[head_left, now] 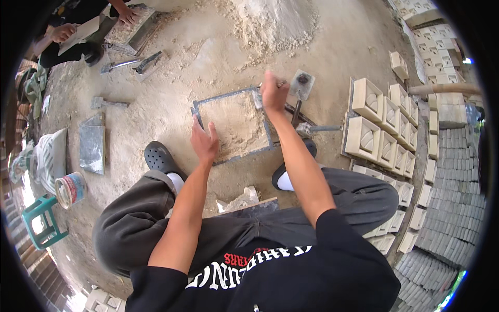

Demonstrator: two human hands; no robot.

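Note:
A square mould frame (231, 96) of dark grey bars lies on the ground between my feet, filled with pale sandy material (234, 125). My left hand (205, 139) is at its left side, thumb and fingers apart, holding nothing. Over the far right corner, my right hand (274, 94) is closed and slightly smeared by motion. What it grips is mostly hidden. A pale grey blocky piece (257, 99) shows just left of that fist. Right of it lie a trowel (302, 85) with a dark handle and a hammer (325, 128).
Cream moulded blocks (368, 98) stand in rows at right, beside stacked grey tiles (449, 182). A powder heap (275, 21) rises at the far side. Another person's hands (126, 15) work at a mould, far left. A hammer (109, 102), bucket (70, 190) and green stool (44, 223) are left.

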